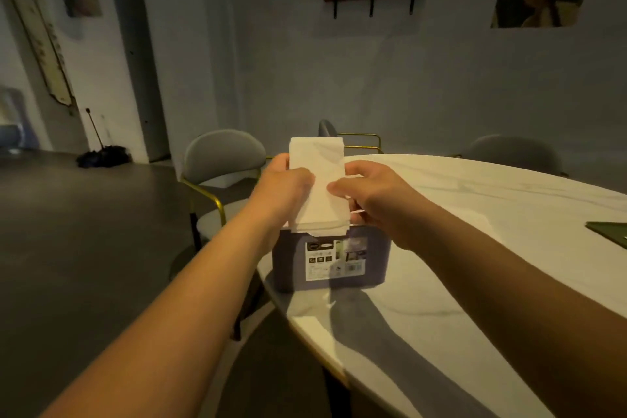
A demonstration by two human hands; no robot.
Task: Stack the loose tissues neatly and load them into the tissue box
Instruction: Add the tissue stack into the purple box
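Left hand (288, 187) clamped on left edge of white folded paper tissue stack (317, 176). Right hand (369, 193) pinching right edge, thumb on front face. Stack upright between hands, lower end just below them, at top of grey-purple plastic tissue box (330, 258) on white marble tabletop (475, 214).

Likely step: feeding stack into box. Squeeze both edges evenly so layers stay aligned. Lower straight down, centred. Loose sheet edges under right hand may snag on rim.
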